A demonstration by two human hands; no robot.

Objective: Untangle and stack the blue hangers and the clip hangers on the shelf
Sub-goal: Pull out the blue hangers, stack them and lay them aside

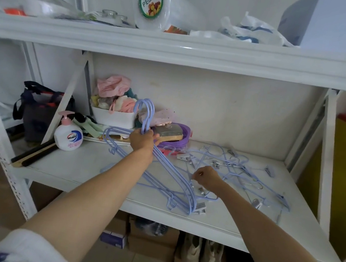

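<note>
On shelf: left hand grips blue hangers.

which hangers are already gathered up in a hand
The bundle of blue hangers, gripped at the necks by the left hand; the clip hangers lie tangled, loose.

Both bare arms reach forward, 2 white sleeves at the shoulders. The left hand is raised, fingers curled in a grip. The right hand sits lower, fingertips pinched together, wrist bent.
</note>
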